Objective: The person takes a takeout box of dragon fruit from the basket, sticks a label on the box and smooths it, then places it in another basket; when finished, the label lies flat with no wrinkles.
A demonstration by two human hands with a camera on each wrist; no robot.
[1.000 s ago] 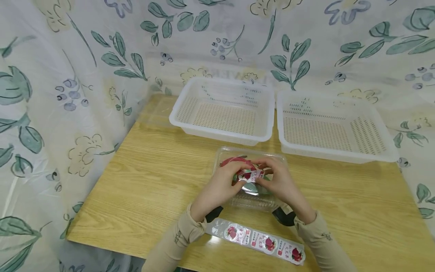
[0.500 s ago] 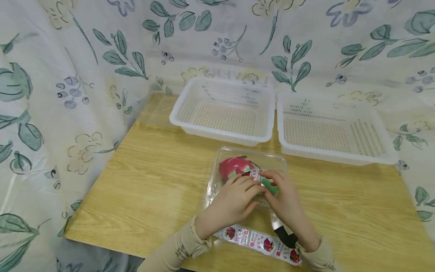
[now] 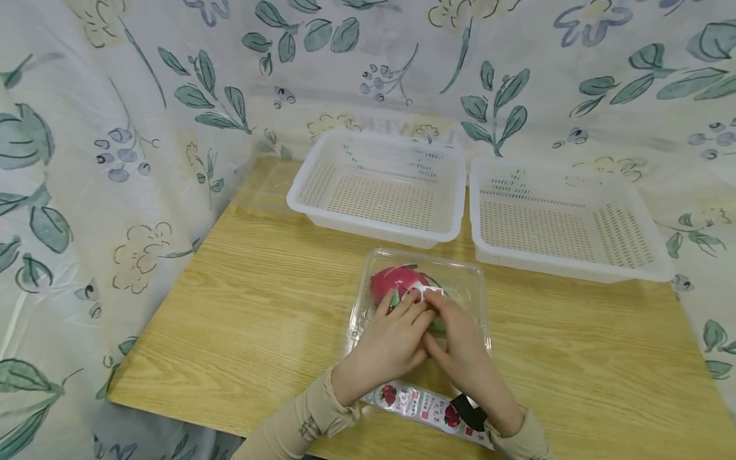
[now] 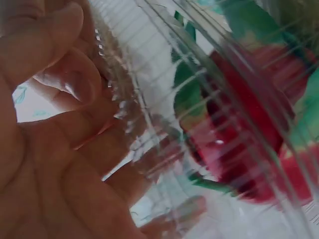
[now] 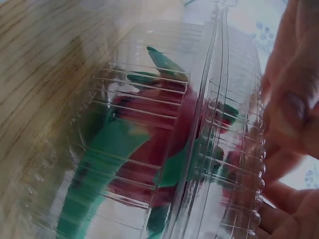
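A clear clamshell box (image 3: 474, 281) lies closed on the table, with a pink and green dragon fruit (image 3: 397, 281) inside. On its lid is a small white label (image 3: 430, 289), partly hidden by fingers. My left hand (image 3: 385, 345) lies over the front of the lid, its fingers extended to the label's left part. My right hand (image 3: 460, 338) reaches in from the right, index fingertip at the label's right end and thumb apart from it, lower down. In the right wrist view the ribbed side of the box shows the dragon fruit (image 5: 154, 144) through it.
A strip of dragon fruit labels (image 3: 425, 406) lies in front of the box, partly under my right wrist. Behind stand two white perforated baskets (image 3: 374, 227) (image 3: 575, 265). A transparent container (image 3: 261, 185) sits at the back left, before a floral curtain (image 3: 172, 191).
The label, earlier held between both hands above the lid, is now down by the lid under the fingers. My left hand has turned over flatter, and the right has shifted left and down.
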